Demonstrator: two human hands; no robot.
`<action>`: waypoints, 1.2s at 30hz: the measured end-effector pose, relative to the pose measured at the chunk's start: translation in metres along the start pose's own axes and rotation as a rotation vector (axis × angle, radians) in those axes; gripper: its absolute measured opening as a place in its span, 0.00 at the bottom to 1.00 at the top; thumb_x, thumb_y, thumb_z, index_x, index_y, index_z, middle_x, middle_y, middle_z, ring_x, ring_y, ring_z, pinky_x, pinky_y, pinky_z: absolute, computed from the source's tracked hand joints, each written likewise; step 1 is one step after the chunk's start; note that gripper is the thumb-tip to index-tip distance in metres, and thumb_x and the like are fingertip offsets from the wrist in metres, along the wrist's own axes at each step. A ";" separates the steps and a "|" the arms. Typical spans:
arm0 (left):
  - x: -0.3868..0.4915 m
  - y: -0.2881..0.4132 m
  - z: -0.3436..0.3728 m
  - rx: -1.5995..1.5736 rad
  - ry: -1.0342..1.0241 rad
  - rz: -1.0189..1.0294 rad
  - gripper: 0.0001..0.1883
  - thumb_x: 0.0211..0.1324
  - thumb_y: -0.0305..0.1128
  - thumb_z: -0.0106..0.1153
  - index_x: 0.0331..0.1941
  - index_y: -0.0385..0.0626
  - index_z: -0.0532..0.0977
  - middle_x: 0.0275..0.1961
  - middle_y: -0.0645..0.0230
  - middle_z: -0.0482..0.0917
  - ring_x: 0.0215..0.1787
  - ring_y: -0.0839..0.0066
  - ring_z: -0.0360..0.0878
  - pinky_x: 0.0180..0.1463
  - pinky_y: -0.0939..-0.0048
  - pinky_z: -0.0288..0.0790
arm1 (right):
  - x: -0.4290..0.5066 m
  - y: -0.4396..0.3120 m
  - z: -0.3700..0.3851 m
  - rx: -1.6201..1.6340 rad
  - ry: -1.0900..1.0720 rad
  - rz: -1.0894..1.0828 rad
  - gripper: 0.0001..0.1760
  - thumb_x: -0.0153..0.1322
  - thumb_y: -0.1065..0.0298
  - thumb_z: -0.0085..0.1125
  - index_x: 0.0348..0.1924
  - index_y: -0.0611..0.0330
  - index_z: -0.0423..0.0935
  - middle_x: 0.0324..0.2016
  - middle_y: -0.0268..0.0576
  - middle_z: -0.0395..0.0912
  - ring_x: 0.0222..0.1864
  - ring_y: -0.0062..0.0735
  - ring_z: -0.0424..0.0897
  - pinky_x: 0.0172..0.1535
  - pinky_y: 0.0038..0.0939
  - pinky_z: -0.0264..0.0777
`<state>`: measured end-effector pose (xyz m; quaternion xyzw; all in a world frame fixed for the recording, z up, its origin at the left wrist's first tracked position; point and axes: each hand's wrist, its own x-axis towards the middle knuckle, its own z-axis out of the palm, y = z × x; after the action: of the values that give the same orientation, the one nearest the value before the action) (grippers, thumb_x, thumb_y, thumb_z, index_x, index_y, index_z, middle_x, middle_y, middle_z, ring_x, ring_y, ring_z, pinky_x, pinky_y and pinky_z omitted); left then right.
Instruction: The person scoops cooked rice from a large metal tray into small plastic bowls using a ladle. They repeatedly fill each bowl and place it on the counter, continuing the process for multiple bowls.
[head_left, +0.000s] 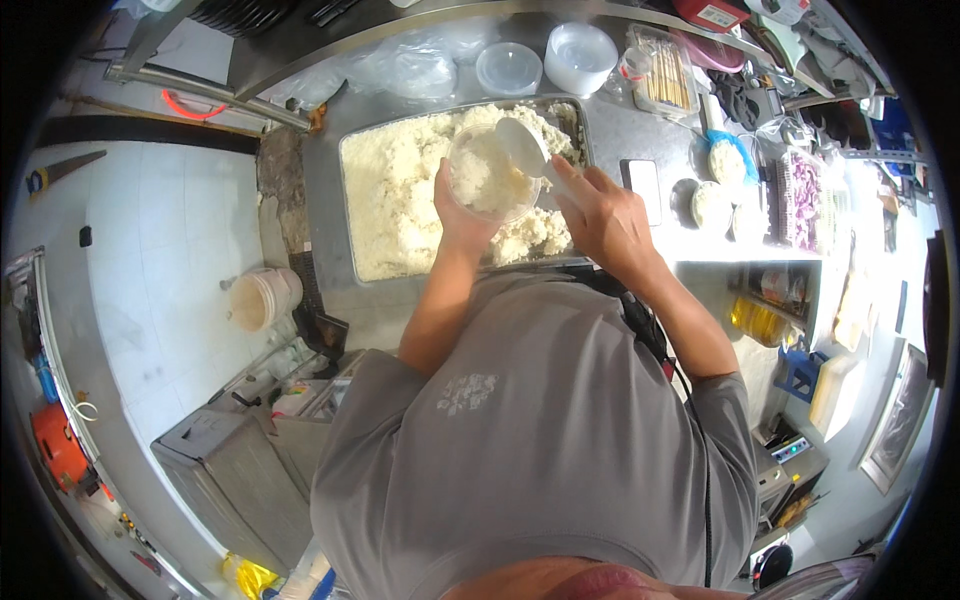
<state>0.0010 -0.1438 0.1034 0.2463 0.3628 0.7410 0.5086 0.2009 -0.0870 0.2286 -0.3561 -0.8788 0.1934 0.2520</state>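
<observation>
My left hand (466, 210) holds a clear round plastic bowl (531, 201) from its left and near side. White cooked rice (480, 176) fills much of the bowl. In my right hand (609, 214) is the handle of a pale rice paddle (523, 146), whose blade rests at the bowl's far right rim, over the rice. Below both hands lies a wide metal tray (355, 276) of rice. The rice covers its left side thickly, while bare metal shows in places on the right. The bowl hides part of the tray's middle.
Behind the tray stand stacked clear plastic bowls (581, 56), lids (508, 69) and plastic bags (420, 71). Farther right are a box of wooden skewers (664, 75), a phone (641, 191) and a basket of chopped purple onion (805, 199). A metal shelf edge (420, 34) crosses above.
</observation>
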 end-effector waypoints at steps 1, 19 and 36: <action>0.000 0.001 0.000 0.001 -0.011 0.016 0.33 0.74 0.48 0.56 0.75 0.45 0.62 0.71 0.58 0.72 0.71 0.62 0.73 0.71 0.51 0.74 | 0.000 0.000 -0.001 -0.012 -0.007 -0.022 0.26 0.73 0.68 0.66 0.65 0.51 0.78 0.31 0.48 0.79 0.27 0.54 0.82 0.29 0.46 0.76; -0.018 -0.008 -0.008 0.115 -0.086 0.004 0.37 0.72 0.60 0.51 0.74 0.48 0.67 0.72 0.54 0.74 0.74 0.53 0.71 0.75 0.43 0.67 | -0.003 0.011 -0.042 0.027 -0.310 -0.305 0.38 0.68 0.73 0.67 0.72 0.42 0.74 0.31 0.44 0.77 0.29 0.50 0.82 0.34 0.48 0.77; -0.027 -0.006 -0.021 0.027 -0.054 -0.195 0.41 0.71 0.59 0.55 0.77 0.44 0.60 0.68 0.58 0.78 0.69 0.60 0.76 0.73 0.50 0.69 | -0.011 0.015 -0.003 0.092 -0.351 -0.047 0.30 0.73 0.65 0.65 0.69 0.43 0.77 0.40 0.47 0.83 0.38 0.56 0.84 0.41 0.49 0.81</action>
<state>-0.0015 -0.1743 0.0856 0.2363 0.3813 0.6761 0.5846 0.2166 -0.0845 0.2198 -0.2842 -0.9077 0.2864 0.1151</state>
